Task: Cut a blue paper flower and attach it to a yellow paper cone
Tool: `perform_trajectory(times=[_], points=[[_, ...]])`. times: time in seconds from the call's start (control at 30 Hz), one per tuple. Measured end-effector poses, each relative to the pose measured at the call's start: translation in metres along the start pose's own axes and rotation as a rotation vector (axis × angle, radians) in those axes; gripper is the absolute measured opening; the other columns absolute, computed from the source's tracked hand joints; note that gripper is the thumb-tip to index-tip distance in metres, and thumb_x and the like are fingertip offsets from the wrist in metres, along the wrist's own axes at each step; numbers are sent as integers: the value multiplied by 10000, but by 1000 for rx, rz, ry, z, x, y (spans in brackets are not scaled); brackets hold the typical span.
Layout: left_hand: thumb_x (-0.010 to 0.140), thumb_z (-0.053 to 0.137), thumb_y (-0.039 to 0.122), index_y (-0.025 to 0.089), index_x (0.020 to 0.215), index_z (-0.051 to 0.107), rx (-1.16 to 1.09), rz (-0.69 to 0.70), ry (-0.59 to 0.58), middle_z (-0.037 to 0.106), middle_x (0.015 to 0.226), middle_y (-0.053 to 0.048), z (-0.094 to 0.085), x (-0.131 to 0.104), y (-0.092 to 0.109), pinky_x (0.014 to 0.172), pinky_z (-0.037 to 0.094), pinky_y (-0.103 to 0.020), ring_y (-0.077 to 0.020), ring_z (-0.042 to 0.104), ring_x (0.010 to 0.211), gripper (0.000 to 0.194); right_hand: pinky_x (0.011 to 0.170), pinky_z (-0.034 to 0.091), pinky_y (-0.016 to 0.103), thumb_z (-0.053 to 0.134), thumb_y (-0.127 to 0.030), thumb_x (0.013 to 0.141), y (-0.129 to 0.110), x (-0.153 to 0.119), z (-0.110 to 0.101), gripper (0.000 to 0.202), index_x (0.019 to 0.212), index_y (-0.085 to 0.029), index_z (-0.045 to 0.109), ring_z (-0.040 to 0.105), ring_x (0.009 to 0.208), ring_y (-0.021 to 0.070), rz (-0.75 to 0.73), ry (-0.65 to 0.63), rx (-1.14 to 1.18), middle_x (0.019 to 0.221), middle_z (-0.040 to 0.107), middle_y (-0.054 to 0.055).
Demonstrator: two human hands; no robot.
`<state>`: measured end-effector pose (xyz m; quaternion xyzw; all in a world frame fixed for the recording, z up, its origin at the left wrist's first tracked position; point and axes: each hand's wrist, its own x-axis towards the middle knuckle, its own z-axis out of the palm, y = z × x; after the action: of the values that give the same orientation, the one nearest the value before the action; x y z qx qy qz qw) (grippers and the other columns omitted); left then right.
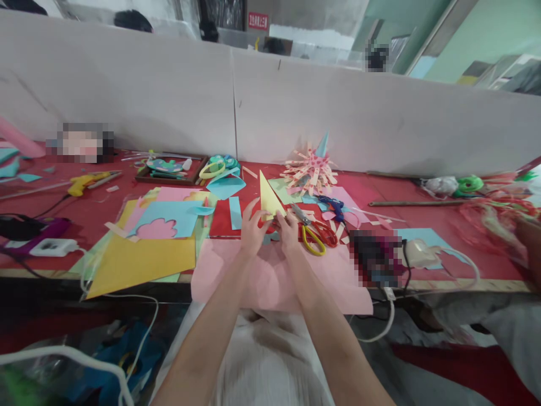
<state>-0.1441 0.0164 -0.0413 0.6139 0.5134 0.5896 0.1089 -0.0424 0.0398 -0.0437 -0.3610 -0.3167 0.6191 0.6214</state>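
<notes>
A pale yellow paper cone (269, 197) stands point up between my two hands. My left hand (253, 228) pinches its lower left edge, and my right hand (288, 228) grips its lower right side. Beneath my forearms a pink paper sheet (224, 270) hangs over the table's front edge. Just right of my right hand lie yellow-handled scissors (313, 239) and a red-handled pair (327, 232). A light blue paper strip (235, 213) is left of my left hand. Behind the cone sits a spiky pink paper piece (310, 169) topped with a blue cone.
Coloured paper sheets (156, 259) are stacked on the left, near a yellow glue gun (87, 183) with a cord. A blue glue gun (333, 208) lies right of centre. A brown tray (141, 176) stands behind. Cables and a white plug (420, 254) occupy the right. A white partition (169, 96) closes the back.
</notes>
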Motion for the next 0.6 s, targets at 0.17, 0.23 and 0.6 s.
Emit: perform_trajectory(times=[0.17, 0.23, 0.6], points=[[782, 612, 315, 230, 812, 640, -5, -8, 8, 509, 1292, -73, 0, 1, 0, 1081, 294, -443, -246, 419, 1248, 95, 609, 526, 211, 723, -416, 597, 2, 0, 0, 304, 703, -190, 550, 604, 604, 97, -54, -17, -72, 632, 621, -53], [775, 621, 319, 236, 775, 641, -27, -26, 23, 532, 1260, -68, 0, 2, 0, 1078, 297, -445, -247, 438, 1225, 86, 620, 533, 218, 712, -423, 608, 2, 0, 0, 298, 715, -193, 555, 607, 605, 99, -63, -27, -89, 647, 630, -51], [752, 644, 353, 220, 698, 604, -30, -96, 75, 545, 1196, -72, -1, 4, -1, 1066, 303, -443, -252, 456, 1191, 148, 621, 542, 239, 698, -428, 629, 7, 3, -1, 280, 747, -199, 589, 631, 609, 116, -85, -46, -133, 678, 670, -39]])
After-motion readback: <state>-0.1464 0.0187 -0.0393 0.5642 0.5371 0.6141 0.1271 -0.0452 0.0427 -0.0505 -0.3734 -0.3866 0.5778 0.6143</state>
